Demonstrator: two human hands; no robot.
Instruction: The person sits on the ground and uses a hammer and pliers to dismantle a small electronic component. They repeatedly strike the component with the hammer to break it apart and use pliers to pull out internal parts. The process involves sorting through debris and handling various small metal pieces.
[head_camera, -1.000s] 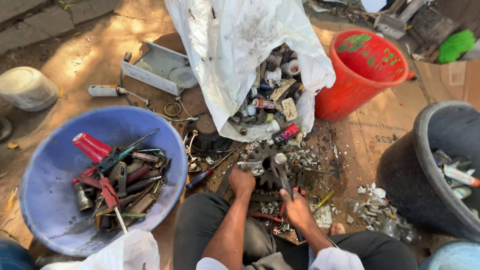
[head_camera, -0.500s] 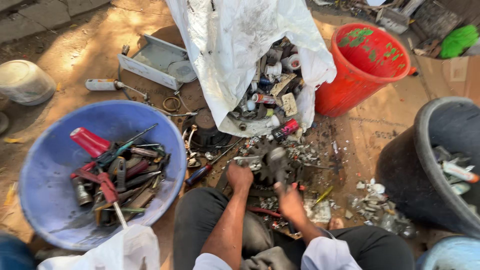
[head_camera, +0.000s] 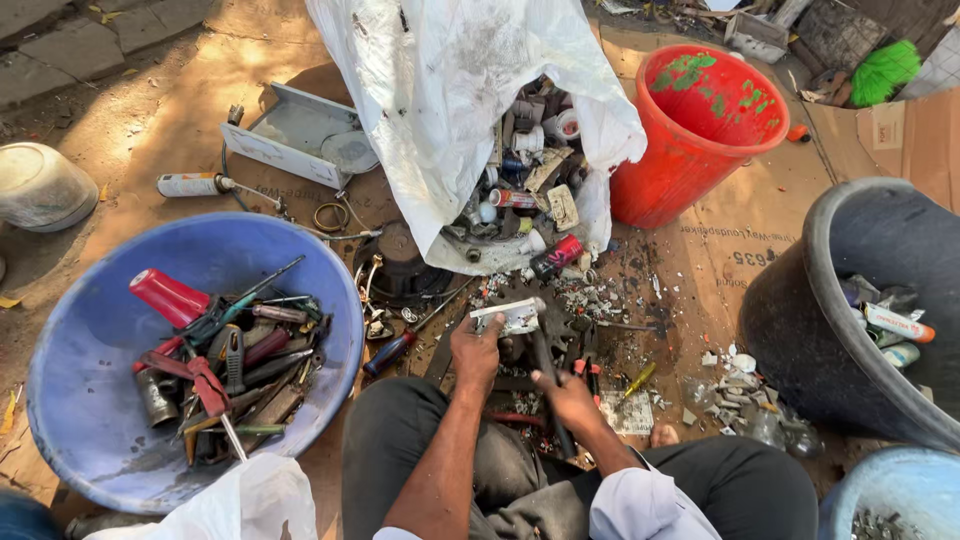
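Currently left hand (head_camera: 478, 352) grips a flat grey metal part (head_camera: 510, 316) at frame centre, fingers closed on it. Right hand (head_camera: 567, 398) is fisted on a dark tool handle (head_camera: 546, 365), at 4 o'clock from the part; blue basin (head_camera: 90, 420) at 9 o'clock.

— What sort of place was it?

— An outdoor scrap-sorting spot, set on bare dirt ground (head_camera: 130, 90) with flattened cardboard (head_camera: 720, 250) spread as a work floor.

— What showed that?

— A white woven sack (head_camera: 450, 90) at the far middle spilled cans, tubes and metal odds. On the near left a blue plastic basin (head_camera: 90, 400) held worn tools and scrap iron. A red bucket (head_camera: 700, 130) stood at the far right, and a black tub (head_camera: 810, 310) on the right held tubes and bits. Broken fragments (head_camera: 740, 385) littered the cardboard.

— Any paving?

— Stone slabs (head_camera: 60, 50) edged the far left corner.
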